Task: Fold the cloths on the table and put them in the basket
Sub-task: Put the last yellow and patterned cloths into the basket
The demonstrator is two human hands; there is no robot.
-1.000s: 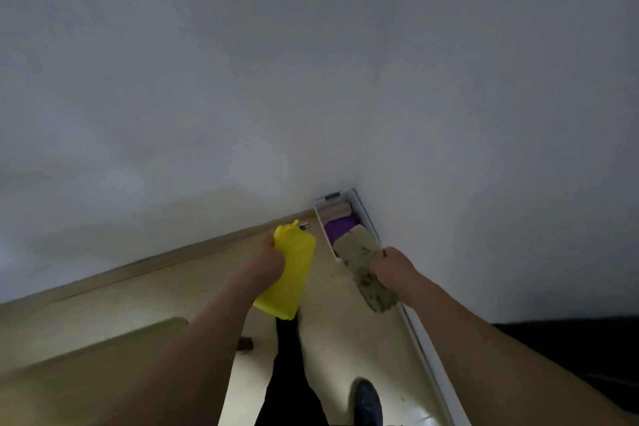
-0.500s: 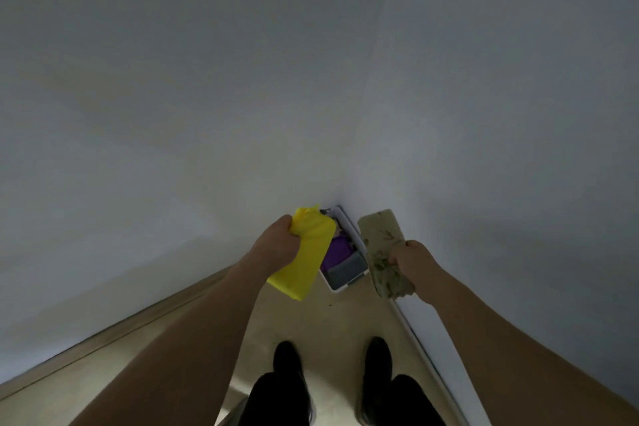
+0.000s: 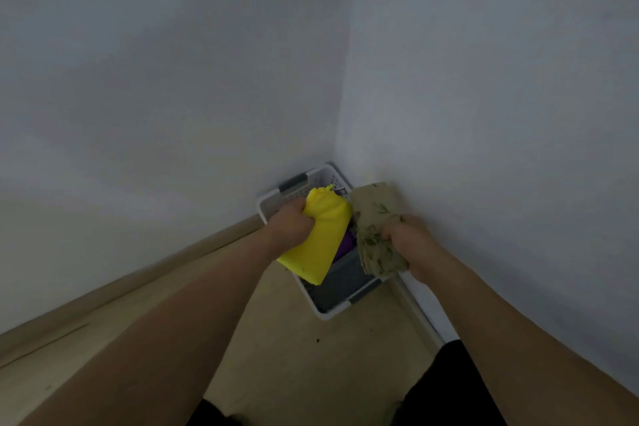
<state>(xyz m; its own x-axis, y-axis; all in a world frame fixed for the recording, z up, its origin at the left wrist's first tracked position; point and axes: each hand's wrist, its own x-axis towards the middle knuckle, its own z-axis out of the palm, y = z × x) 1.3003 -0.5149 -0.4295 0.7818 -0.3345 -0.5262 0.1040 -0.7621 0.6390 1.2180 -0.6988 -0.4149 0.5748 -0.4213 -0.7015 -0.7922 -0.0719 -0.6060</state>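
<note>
One white perforated plastic basket (image 3: 276,207) with grey handles, tucked in the corner at twelve o'clock, half hidden behind two folded cloths. Inside: one purple cloth (image 3: 346,243) and one grey cloth (image 3: 345,282), partly covered. Left hand (image 3: 289,225) gripping folded yellow cloth (image 3: 320,237); right hand (image 3: 411,240) clutching folded beige leaf-print cloth (image 3: 375,225), both above the basket.

The view is dim and flat, with a cool grey cast over both walls (image 3: 173,79). No lamp or glare shows — the light is soft and even, slightly brighter toward 12 o'clock, darker toward 6 o'clock. The yellow cloth (image 3: 320,239) is the only saturated patch. Detail is soft throughout, and wide-angle stretch bows the skirting board (image 3: 138,282) and forearms toward 7 and 5 o'clock.
</note>
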